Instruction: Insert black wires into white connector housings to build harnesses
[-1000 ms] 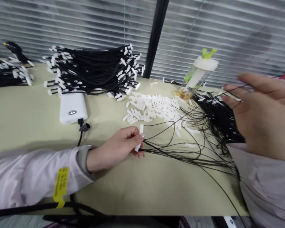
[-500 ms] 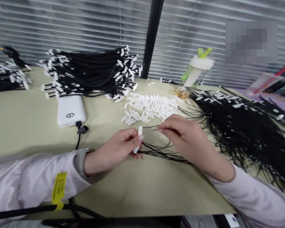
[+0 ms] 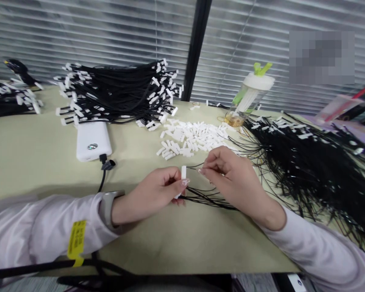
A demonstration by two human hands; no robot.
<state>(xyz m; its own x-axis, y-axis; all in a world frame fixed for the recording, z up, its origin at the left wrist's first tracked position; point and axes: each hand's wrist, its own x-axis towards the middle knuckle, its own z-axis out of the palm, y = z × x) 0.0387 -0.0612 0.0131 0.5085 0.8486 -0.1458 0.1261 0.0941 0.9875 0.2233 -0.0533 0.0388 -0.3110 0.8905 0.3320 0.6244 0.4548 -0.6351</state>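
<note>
Over the table, both hands pinch connector and wire.

**Quick count of what's on the desk**

Two hands: left hand and right hand. One white connector pinched upright between them. One loose pile of white connectors, way too many to count. Three heaps of black wires: a big bundle at the back, a smaller bundle at far left, and a spread heap on the right. One white power bank with one cable plugged in. One clear bottle with a green-tipped lid. One pink cup at the far right edge.
</note>
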